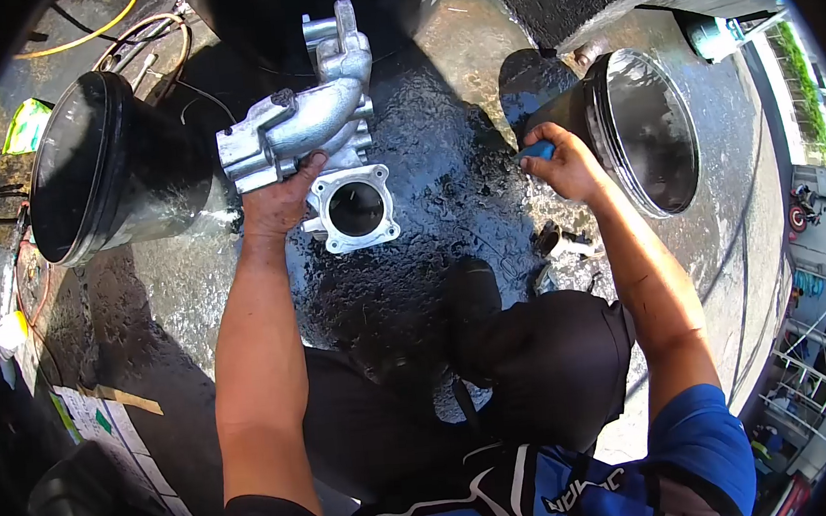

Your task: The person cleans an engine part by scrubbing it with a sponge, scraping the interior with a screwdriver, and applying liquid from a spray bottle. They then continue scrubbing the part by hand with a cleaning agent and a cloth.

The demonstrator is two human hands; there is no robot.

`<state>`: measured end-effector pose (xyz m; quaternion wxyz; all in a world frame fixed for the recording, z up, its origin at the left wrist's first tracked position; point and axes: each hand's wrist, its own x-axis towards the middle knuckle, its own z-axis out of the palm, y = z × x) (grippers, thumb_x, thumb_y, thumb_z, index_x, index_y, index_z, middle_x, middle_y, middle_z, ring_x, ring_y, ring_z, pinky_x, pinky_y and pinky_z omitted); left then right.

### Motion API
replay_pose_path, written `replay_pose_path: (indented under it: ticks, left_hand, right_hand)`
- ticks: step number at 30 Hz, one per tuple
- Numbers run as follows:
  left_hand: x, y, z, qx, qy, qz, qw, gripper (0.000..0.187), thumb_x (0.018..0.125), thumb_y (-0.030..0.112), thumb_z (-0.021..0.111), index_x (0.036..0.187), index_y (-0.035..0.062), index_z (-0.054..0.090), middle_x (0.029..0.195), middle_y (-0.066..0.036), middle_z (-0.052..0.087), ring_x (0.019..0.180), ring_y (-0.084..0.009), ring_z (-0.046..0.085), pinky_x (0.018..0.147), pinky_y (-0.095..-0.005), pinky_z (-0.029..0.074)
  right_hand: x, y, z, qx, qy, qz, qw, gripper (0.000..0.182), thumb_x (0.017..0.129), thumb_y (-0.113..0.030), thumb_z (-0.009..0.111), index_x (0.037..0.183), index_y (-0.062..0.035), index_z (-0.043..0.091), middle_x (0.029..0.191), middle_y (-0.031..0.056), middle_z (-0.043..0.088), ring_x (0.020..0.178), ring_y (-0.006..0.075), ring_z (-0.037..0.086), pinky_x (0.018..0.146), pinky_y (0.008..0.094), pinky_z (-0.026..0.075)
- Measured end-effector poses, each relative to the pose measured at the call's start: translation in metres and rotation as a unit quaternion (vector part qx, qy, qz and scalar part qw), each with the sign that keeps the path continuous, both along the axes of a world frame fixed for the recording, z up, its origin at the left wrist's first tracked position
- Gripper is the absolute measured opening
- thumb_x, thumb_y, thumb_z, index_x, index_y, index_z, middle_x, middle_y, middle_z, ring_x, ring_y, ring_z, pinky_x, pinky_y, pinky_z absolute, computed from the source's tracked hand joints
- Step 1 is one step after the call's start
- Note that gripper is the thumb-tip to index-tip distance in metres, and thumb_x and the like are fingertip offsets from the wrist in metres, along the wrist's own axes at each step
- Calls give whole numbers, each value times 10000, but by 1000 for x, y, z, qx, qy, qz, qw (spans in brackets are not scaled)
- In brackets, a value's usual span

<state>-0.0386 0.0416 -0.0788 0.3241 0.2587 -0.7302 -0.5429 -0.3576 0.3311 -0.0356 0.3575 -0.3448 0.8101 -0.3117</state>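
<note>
My left hand [282, 200] is closed around a silver cast-metal intake manifold [315, 120], holding it above the wet ground. The manifold's square flange [356, 209], with a round dark bore and bolt holes at its corners, faces up toward me. Over on the other side, my right hand [569, 166] pinches a small blue object [538, 151] whose kind I cannot make out, since the fingers cover most of it. That hand is just left of a black bucket [596, 113], apart from the manifold.
Another black bucket [105, 166] stands tilted in view at the left, with hoses [148, 36] behind it. Small metal parts [562, 241] lie on the ground below my right hand. A green packet [26, 126] and a printed cardboard sheet [111, 432] are at the far left.
</note>
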Motion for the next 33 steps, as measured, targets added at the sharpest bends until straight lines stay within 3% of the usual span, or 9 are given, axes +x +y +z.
replay_pose_path:
  ticks: [6, 15, 22, 23, 26, 27, 30, 32, 33]
  left_hand:
    - [7, -6, -23, 50, 38, 20, 998, 500, 847, 79, 849, 1269, -15, 596, 1203, -110, 690, 1086, -208, 669, 979, -349, 520]
    - [12, -14, -20, 127, 97, 92, 983, 502, 868, 115, 841, 1273, -1, 568, 1187, -113, 659, 1076, -203, 627, 991, -341, 485]
    - [26, -23, -24, 96, 84, 141, 982, 439, 915, 182, 799, 1245, 7, 568, 1108, -69, 637, 992, -158, 587, 949, -319, 473]
    - [28, -24, -28, 98, 78, 147, 981, 433, 918, 184, 795, 1243, 8, 569, 1103, -69, 638, 987, -154, 587, 945, -317, 474]
    - [35, -33, -36, 110, 71, 147, 980, 462, 877, 125, 840, 1224, 9, 557, 1146, -86, 629, 1031, -174, 593, 941, -311, 479]
    - [34, -31, -34, 107, 70, 174, 976, 463, 868, 116, 844, 1213, -4, 559, 1156, -99, 632, 1049, -185, 600, 956, -319, 481]
    - [22, -23, -11, -6, 82, 215, 973, 428, 851, 79, 846, 1182, -38, 601, 1178, -133, 661, 1045, -213, 630, 961, -339, 498]
    - [20, -23, 1, -21, 38, 240, 970, 280, 888, 122, 803, 1080, -41, 683, 1087, -125, 705, 998, -213, 644, 968, -338, 486]
    - [27, -31, -4, -40, 9, 248, 968, 222, 886, 113, 793, 1025, -37, 706, 1066, -122, 714, 997, -232, 650, 971, -345, 484]
  right_hand:
    - [-8, 63, -64, 40, 183, 31, 982, 401, 761, -173, 836, 1092, -74, 632, 1036, 175, 638, 1034, 374, 641, 928, 433, 504]
    - [-10, 81, -99, 184, 251, 46, 949, 396, 820, -180, 774, 1179, -83, 639, 1163, 219, 597, 1143, 426, 600, 991, 477, 500]
    - [-5, 81, -130, 181, 262, 34, 947, 399, 824, -146, 774, 1188, -90, 621, 1118, 214, 583, 1112, 431, 607, 969, 484, 505]
    - [-10, 78, -131, 242, 203, 49, 948, 515, 852, -219, 764, 1319, -105, 580, 1348, 252, 540, 1282, 445, 545, 1075, 484, 464]
    - [-1, 75, -145, 232, 258, 58, 936, 732, 857, -270, 785, 1497, -142, 454, 1575, 267, 366, 1427, 467, 414, 1172, 480, 390]
    - [9, 68, -129, 275, 203, 69, 937, 915, 854, -324, 806, 1603, -167, 305, 1680, 263, 174, 1507, 477, 286, 1229, 481, 315]
    - [34, 94, -139, 156, 249, 70, 953, 782, 898, -272, 761, 1562, -114, 379, 1582, 296, 358, 1447, 465, 393, 1185, 465, 376]
    - [46, 132, -142, 139, 165, -2, 976, 524, 914, -198, 710, 1399, -73, 554, 1360, 276, 570, 1276, 443, 557, 1077, 468, 464]
    - [60, 160, -152, 56, 251, -14, 966, 270, 905, -161, 681, 1153, -54, 659, 1100, 231, 662, 1067, 429, 642, 941, 481, 521]
